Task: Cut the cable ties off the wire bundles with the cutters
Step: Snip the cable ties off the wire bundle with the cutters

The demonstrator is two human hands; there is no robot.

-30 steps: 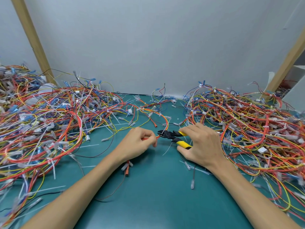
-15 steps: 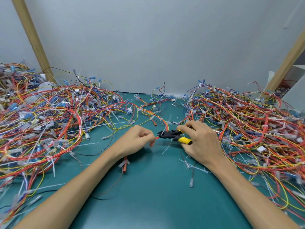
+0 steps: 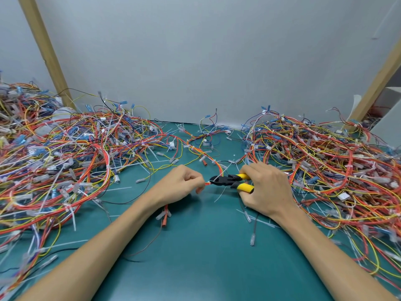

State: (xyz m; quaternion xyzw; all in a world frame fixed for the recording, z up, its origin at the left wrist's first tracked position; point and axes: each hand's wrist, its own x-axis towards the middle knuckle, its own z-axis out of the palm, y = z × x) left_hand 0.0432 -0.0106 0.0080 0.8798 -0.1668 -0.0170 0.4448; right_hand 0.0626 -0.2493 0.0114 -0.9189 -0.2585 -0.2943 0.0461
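L hand [image 3: 181, 185]: my fingers are curled, pinching the orange wire bundle [image 3: 219, 168] at the centre of the green desk [image 3: 206, 246]. R hand [image 3: 268, 190]: wrapped round the yellow handles of the cutters [image 3: 230, 181]. The black jaws point left, nearly closed, w/ tips at a white cable tie [image 3: 208, 182] on the bundle, just beside my L fingertips. The bundle arcs away toward the far desk edge. Its connector ends [image 3: 165, 216] lie on the desk below my L wrist. Tangled wire piles: L side [image 3: 65, 159] & R side [image 3: 325, 159], the R pile just beside my R hand.
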